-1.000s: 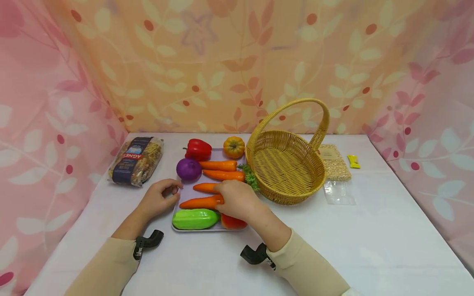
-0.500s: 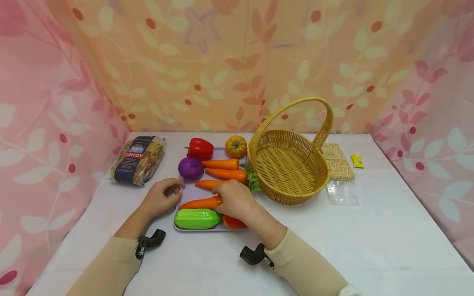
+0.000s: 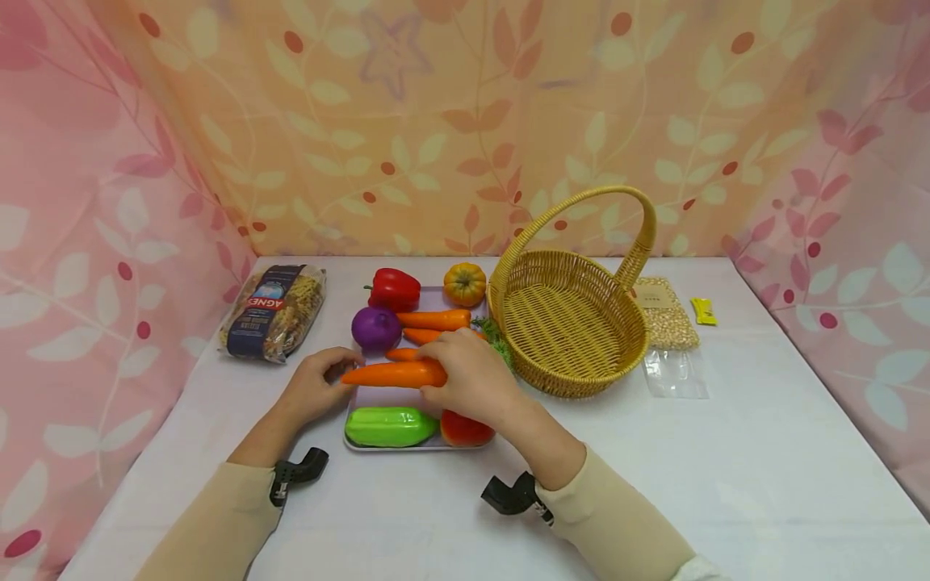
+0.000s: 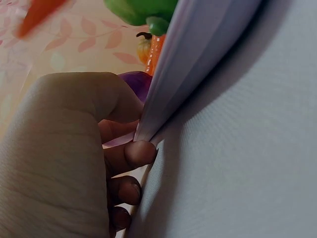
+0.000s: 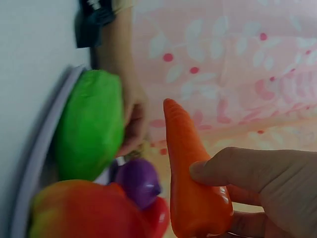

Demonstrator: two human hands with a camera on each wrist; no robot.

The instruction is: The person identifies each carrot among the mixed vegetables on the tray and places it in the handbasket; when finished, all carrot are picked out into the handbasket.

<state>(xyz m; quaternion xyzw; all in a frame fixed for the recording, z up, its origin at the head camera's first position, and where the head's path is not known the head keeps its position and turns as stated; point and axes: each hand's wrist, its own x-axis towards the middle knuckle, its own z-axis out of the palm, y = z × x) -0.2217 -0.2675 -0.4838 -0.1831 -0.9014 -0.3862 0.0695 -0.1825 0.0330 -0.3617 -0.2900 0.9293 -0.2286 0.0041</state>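
My right hand (image 3: pixel 472 379) pinches an orange carrot (image 3: pixel 395 374) near its thick end and holds it above the tray; in the right wrist view the carrot (image 5: pixel 190 173) shows thumb on one side, fingers on the other. At the left side of the lilac tray (image 3: pixel 378 395), my left hand (image 3: pixel 312 387) grips the rim, its thumb and fingers around the tray edge (image 4: pixel 158 104) in the left wrist view. In the tray lie a green ridged vegetable (image 3: pixel 390 427), a red-and-yellow fruit (image 3: pixel 465 429), a purple onion (image 3: pixel 376 329) and other carrots (image 3: pixel 434 320), partly hidden by my right hand.
Right of the tray stands a wicker basket (image 3: pixel 563 331) with a tall handle. A red bell pepper (image 3: pixel 394 289) and a small pumpkin (image 3: pixel 465 284) sit at the tray's far end. A pasta bag (image 3: pixel 274 313) lies left; a grain bag (image 3: pixel 663 315) and yellow packet (image 3: pixel 703 311) lie right.
My right hand has lifted the carrot from beside the green vegetable, raising it up and away from me over the tray. My left hand has stayed at the tray's rim.
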